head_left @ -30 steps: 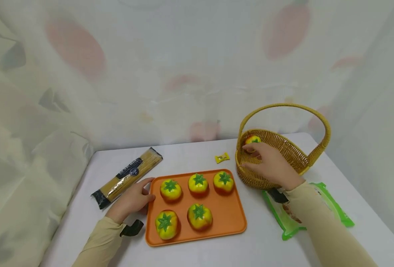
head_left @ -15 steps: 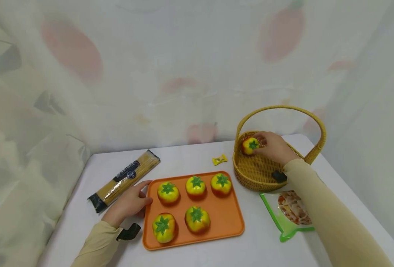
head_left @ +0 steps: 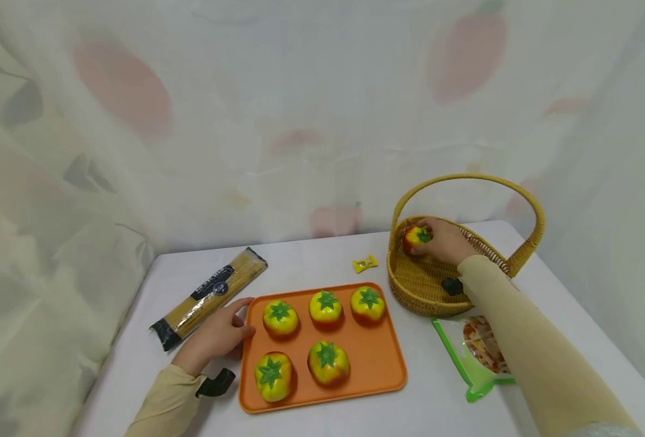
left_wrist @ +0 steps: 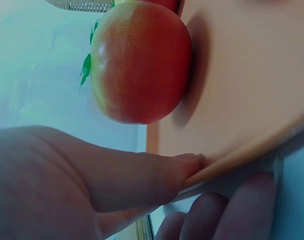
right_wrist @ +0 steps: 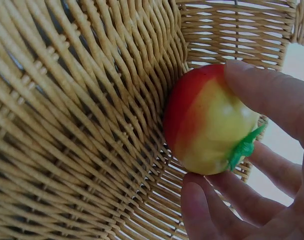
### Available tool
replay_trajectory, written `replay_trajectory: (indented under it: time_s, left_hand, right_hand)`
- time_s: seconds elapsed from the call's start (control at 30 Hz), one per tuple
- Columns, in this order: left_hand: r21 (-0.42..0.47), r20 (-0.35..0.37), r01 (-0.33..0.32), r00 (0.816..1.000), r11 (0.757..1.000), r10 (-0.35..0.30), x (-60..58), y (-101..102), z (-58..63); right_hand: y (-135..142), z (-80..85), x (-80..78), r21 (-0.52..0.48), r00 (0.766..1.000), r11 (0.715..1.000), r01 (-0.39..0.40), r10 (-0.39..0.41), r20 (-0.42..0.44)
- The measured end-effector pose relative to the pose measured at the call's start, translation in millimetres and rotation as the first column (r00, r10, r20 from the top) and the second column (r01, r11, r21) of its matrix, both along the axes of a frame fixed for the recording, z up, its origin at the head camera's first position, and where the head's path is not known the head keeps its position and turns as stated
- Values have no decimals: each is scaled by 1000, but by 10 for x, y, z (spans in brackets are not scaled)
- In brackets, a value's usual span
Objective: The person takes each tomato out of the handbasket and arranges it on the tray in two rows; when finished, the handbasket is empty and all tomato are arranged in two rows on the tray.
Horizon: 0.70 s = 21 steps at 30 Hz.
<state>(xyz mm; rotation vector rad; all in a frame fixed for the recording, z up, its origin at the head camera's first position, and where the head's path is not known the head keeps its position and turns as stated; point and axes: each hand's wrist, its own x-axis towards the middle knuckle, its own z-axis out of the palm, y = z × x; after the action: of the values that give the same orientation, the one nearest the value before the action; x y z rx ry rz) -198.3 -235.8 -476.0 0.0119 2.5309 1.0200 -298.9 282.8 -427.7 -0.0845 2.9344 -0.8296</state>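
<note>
Inside the wicker basket (head_left: 418,294), my right hand (head_left: 447,243) holds a red-and-yellow toy persimmon (right_wrist: 211,122) with a green leafy top. In the right wrist view its thumb lies on one side and the fingers on the other, with the fruit against the woven wall. My left hand (head_left: 215,337) pinches the left rim of an orange tray (head_left: 374,358), thumb on top and fingers beneath. Several similar toy persimmons (head_left: 327,363) sit on the tray, the nearest persimmon (left_wrist: 142,62) just beyond my left thumb.
A pack of spaghetti (head_left: 210,297) lies left of the tray. Behind the tray is a small yellow wrapped candy (head_left: 365,263). A green-edged food bag (head_left: 481,352) lies in front of the basket, partly under my right forearm. The basket's tall handle (head_left: 467,176) arches above it.
My right hand has moved further into the basket, from above the persimmon's front to its right side, and its fingers now grip it. My left hand keeps its place on the tray.
</note>
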Motion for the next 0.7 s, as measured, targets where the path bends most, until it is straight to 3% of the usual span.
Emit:
replay_trajectory:
  time_s: [0.23, 0.4, 0.7]
  left_hand:
    - [-6, 9, -8, 1000, 1000, 9, -16, 47, 4]
    - [7, 7, -2, 1000, 1000, 2, -39, 61, -11]
    - [1, 4, 2, 1000, 1000, -2, -50, 34, 30]
  right_hand:
    - [12, 7, 13, 27, 1000, 999, -22, 22, 2]
    - [-5, 106, 126, 47, 999, 998, -34, 34, 1]
    - [-103, 303, 373, 46, 991, 994, -95, 99, -89]
